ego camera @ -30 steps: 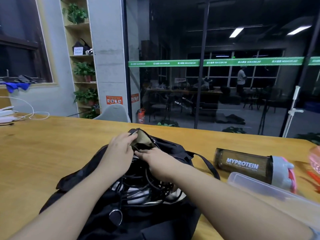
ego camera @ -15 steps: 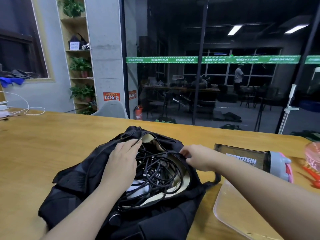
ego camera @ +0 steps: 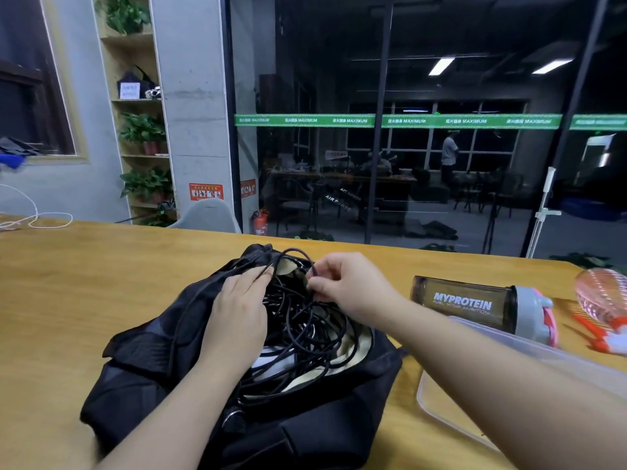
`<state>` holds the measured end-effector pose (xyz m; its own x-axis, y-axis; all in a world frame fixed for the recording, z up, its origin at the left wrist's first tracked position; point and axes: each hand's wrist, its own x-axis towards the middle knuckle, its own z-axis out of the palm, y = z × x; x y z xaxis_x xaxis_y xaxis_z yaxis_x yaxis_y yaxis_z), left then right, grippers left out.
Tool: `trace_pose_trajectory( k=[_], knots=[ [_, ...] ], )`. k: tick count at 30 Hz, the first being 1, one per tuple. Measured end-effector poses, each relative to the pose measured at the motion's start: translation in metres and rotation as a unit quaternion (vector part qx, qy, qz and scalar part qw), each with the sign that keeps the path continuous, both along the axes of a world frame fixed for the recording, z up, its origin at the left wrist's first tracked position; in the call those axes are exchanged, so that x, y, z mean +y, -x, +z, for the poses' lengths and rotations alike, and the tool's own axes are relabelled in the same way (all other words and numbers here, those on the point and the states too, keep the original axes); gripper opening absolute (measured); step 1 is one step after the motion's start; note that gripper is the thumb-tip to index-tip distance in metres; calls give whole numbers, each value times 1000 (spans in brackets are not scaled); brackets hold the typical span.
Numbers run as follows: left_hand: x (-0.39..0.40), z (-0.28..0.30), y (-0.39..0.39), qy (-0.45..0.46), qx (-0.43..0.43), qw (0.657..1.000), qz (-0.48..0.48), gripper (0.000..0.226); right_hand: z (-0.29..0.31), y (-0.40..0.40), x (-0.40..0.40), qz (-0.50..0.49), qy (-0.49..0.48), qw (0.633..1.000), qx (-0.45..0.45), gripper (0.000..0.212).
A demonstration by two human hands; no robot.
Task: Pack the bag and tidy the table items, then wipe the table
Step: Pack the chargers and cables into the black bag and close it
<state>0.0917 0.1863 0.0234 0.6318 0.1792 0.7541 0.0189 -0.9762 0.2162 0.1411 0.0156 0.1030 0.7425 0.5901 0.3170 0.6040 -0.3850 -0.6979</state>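
A black bag (ego camera: 142, 378) lies open on the wooden tabletop (ego camera: 84, 283), its mouth full of tangled black cable (ego camera: 305, 334); the left hand (ego camera: 237, 320) rests on the bag's left rim, fingers straight and relaxed over the cable; the right hand (ego camera: 346, 286) pinches a loop of cable at the far edge of the opening, fingers curled; to the right lies a dark shaker bottle (ego camera: 475, 305) on its side, with a clear plastic lid (ego camera: 441, 401) nearer and a pink brush (ego camera: 600, 296) beyond.
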Motion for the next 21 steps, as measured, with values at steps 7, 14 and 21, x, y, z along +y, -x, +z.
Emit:
trace_pose_trajectory(
  k=[7,14,21],
  knots=[
    [-1,-2,1,7,-11,1000,-5,48,-15,-6,14,-111,193,957,-187,17],
    [-8,1,9,-31,-1,994,-101,73,15,-19,23,-70,246,966,-33,16],
    [-11,1,10,-111,-17,974,-198,79,10,-20,8,-10,263,965,1,12]
  ],
)
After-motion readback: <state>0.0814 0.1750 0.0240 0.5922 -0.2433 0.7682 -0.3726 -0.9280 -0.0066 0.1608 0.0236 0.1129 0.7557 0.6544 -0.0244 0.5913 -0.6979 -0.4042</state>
